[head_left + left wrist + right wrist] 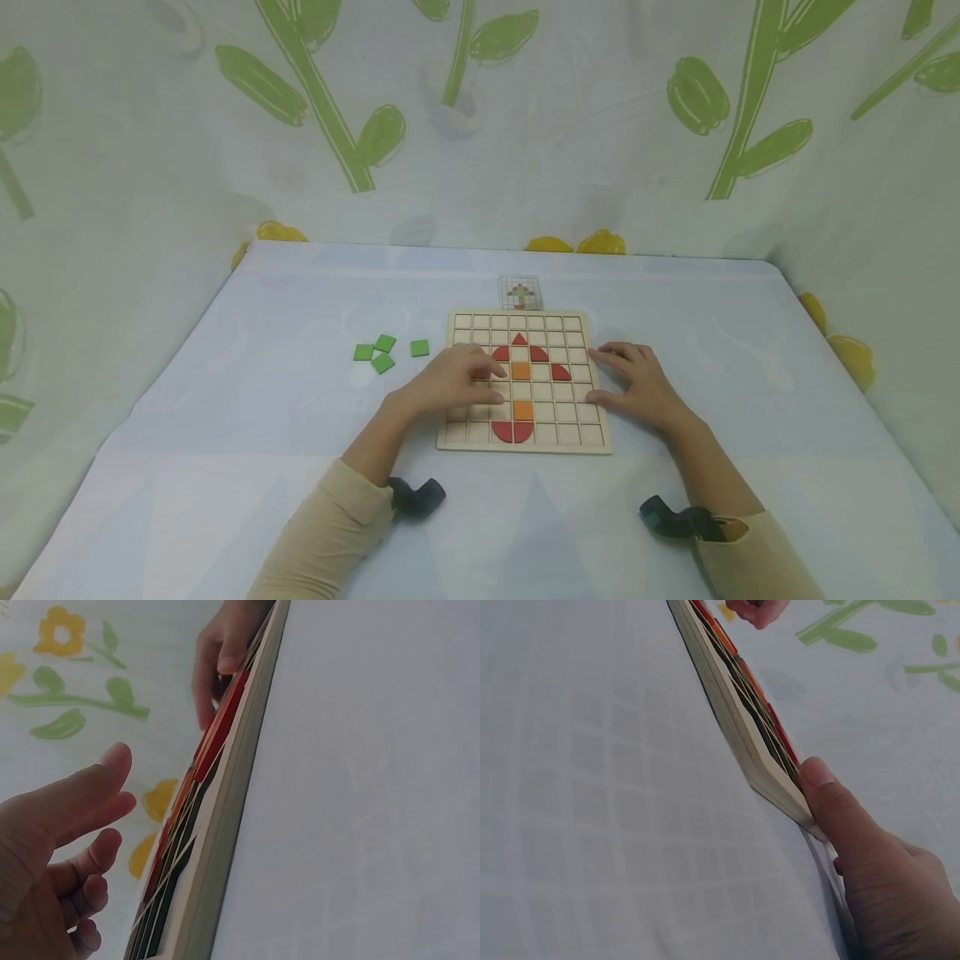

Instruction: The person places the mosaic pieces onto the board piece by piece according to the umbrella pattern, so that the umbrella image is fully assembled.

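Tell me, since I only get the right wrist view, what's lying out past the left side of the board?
Observer: The head view shows four green tiles lying left of the board, apart from it.

Operator: Anything past the far edge?

Observer: Yes, a small card with a gridded picture lies just beyond it.

Operator: I only catch fingertips of the left hand. Is it carrying a tile?

Observer: No tile shows in the fingers of the left hand, as the left wrist view makes clear.
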Demonstrator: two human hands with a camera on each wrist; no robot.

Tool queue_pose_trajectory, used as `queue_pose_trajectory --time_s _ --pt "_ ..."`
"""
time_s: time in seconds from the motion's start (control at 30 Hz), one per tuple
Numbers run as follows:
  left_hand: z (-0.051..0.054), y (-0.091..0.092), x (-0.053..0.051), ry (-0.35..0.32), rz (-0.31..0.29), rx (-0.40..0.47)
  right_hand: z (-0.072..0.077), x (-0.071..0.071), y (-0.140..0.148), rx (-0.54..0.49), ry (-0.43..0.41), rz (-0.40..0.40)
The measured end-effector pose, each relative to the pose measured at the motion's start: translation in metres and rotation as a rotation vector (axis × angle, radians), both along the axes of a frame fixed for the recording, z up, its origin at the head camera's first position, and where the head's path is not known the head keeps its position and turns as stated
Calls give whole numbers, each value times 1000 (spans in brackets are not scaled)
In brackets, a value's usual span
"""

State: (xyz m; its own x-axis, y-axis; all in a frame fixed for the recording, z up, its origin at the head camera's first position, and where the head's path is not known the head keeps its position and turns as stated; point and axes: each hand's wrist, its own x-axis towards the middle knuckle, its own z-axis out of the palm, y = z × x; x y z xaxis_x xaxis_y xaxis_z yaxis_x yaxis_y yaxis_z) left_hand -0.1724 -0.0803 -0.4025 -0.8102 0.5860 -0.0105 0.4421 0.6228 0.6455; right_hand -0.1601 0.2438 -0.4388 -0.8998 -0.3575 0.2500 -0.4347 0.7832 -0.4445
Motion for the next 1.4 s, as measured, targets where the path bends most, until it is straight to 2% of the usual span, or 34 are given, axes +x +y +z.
queue_pose_trajectory --time_s 0.2,0.5,0.67,0.77,1.07,1.4 --pt "3 -11 -4 -58 76 40 0 0 1 -9 9 9" --pt "8 -31 -9 -57 170 105 0 -1 1 -21 15 20" --pt "6 -38 -12 -60 213 91 -1 -1 2 -16 -1 11" --pt "6 -42 -14 -37 226 93 -1 -1 2 -19 2 14" --pt "4 -56 -18 -27 336 88 -1 0 1 -20 -1 5" --pt "-2 -67 -24 -13 394 67 -2 -1 1 -17 5 7"
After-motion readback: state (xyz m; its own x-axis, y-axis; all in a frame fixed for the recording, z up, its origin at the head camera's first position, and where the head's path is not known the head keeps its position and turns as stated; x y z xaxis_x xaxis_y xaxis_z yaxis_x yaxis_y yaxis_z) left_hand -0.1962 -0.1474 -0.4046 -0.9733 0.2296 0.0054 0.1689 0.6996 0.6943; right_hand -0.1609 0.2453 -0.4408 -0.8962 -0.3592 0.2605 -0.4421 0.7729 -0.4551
